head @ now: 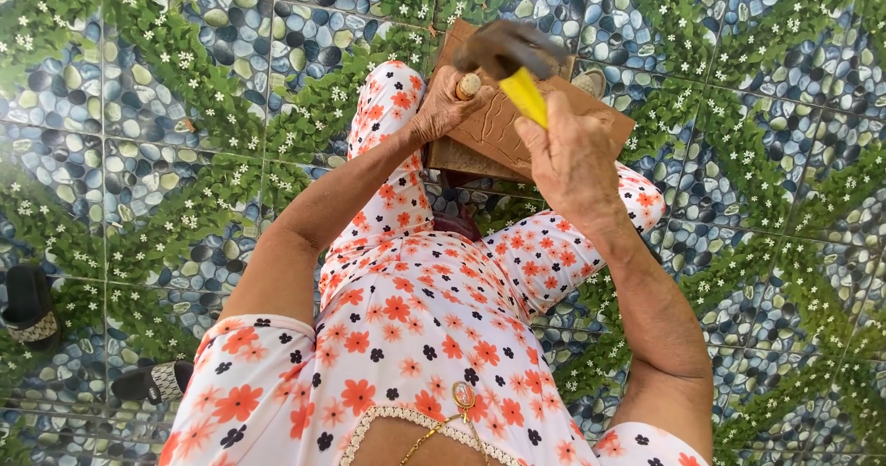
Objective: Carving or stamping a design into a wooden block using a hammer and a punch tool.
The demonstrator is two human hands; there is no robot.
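Carved wooden panel (498, 125), upper centre of the frame, resting on the person's knees.

The left hand (445, 106) curls its fingers round a pale wooden chisel handle (469, 85) stood on the brown relief-cut board. The right hand (572, 157), raised with bent wrist, grips the yellow shaft of a dark, blurred hammer (506, 49) above it.

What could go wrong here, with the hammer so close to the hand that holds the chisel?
1. The hammer, gripped by the right hand, hangs just above the left hand on the wooden-handled chisel; a missed blow could hit the fingers.
2. The carved wooden board rests on the person's legs, so it may shift or tilt under a blow.
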